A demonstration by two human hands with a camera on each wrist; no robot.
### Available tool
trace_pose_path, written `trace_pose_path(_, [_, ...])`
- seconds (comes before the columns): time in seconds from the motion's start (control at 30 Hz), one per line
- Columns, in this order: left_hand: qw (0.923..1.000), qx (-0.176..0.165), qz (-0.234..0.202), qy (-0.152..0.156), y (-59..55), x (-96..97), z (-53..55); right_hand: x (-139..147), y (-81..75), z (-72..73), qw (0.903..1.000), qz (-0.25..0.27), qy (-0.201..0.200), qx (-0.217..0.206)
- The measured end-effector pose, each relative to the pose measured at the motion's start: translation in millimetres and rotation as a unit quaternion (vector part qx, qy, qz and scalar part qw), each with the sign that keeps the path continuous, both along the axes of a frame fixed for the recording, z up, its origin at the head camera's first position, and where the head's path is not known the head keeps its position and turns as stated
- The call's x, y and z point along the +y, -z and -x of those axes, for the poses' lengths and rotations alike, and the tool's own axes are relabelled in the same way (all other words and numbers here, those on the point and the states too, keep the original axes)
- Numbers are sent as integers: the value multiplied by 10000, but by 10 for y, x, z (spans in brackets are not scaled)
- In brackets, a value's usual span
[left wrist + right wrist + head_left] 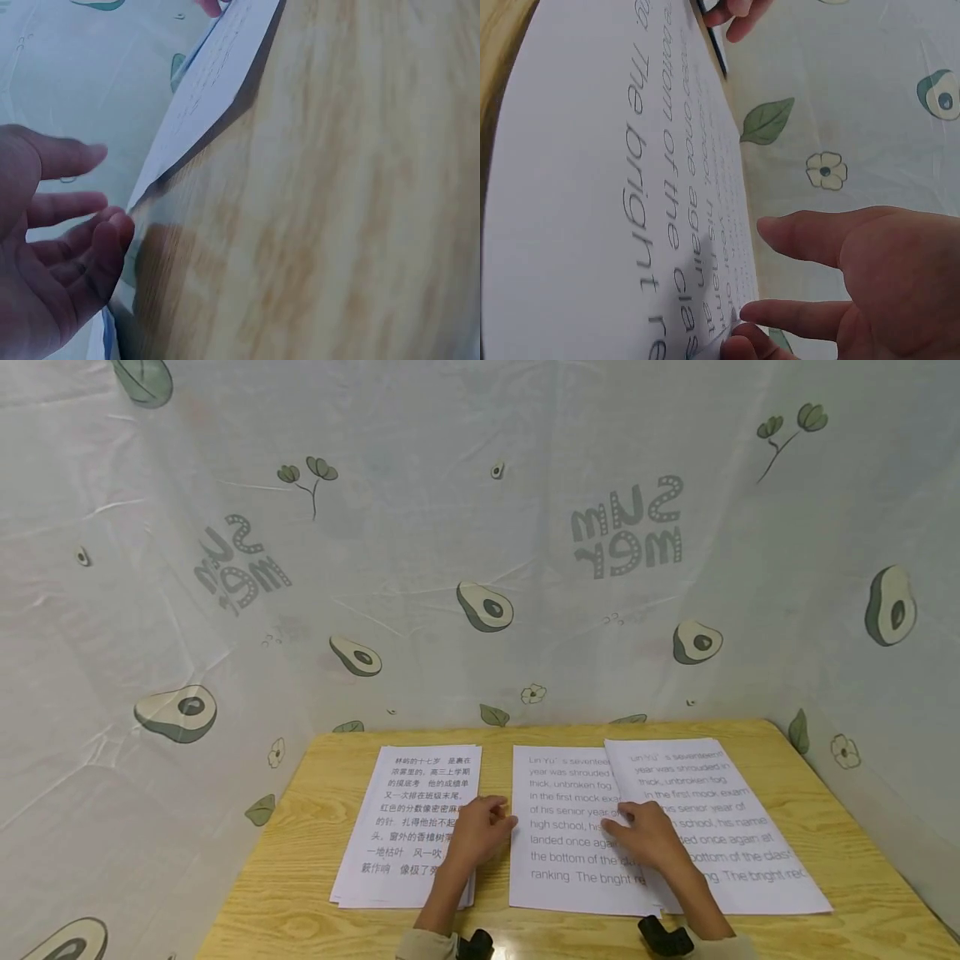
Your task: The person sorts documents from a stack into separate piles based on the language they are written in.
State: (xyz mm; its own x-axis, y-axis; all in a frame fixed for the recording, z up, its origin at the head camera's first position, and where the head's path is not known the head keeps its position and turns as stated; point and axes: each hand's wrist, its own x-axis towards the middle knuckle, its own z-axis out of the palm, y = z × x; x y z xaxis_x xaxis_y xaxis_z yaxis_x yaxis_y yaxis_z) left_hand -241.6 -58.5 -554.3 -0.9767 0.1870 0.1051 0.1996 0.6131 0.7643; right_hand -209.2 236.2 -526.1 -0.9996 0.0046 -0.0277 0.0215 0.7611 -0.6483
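Note:
My left hand (480,833) hovers at the right edge of a stack of sheets with Chinese print (408,827), its fingers loosely bent and thumb apart. My right hand (651,837) is over the left edge of a large-print English sheet (738,860), with thumb and forefinger spread apart. That sheet overlaps the right side of another English sheet (562,827) in the middle. In the right wrist view, the lower fingers (761,341) are curled close to a paper edge. The left wrist view shows nothing between the left thumb and fingers (67,210).
The papers lie on a wood-grain table (277,893). Behind and at both sides hangs a pale curtain (420,527) printed with avocados, leaves and mirrored lettering. Dark wrist devices (666,937) sit near the cuffs at the front edge.

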Motion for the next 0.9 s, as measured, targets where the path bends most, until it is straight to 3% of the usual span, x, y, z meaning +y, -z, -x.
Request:
trace_pose_path(0.1, [9998, -32, -29, 202, 7, 26, -8, 83, 12, 0, 9999, -78, 51, -44])
trace_pose_path(0.43, [9998, -62, 59, 155, 1, 47, -31, 81, -47, -21, 9996, 190, 64, -175])
trace_pose_path(0.63, [9998, -64, 139, 100, 38, 44, -21, 28, -43, -45, 9997, 82, 45, -246])
trace_pose_path(0.9, [9990, -52, 296, 325, 41, 54, -18, -16, -7, -59, 9997, 204, -90, -69])
